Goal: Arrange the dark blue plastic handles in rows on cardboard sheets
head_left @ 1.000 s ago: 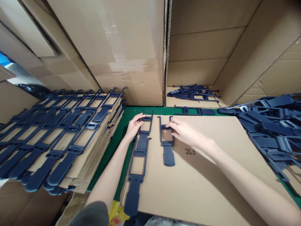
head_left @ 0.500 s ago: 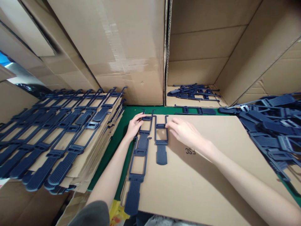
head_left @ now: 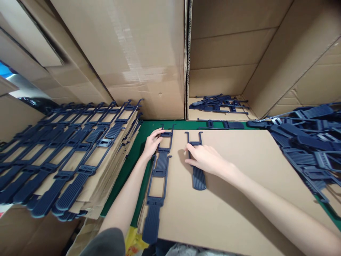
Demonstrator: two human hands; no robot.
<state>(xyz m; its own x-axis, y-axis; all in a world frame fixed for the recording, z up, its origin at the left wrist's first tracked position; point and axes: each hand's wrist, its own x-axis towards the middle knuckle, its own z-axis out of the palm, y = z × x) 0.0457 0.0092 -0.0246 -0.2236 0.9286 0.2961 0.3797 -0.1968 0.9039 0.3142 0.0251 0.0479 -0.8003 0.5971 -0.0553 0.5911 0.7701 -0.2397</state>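
Partly under right hand: blue frame.

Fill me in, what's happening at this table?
A person is handling dark blue plastic pieces on a cardboard sheet. The left hand touches the upper piece of two laid end to end. The right hand is over a separate piece, hiding part of it; its exact hold can't be seen. More pieces lie in rows on a cardboard stack at left, and in a jumbled heap at right.
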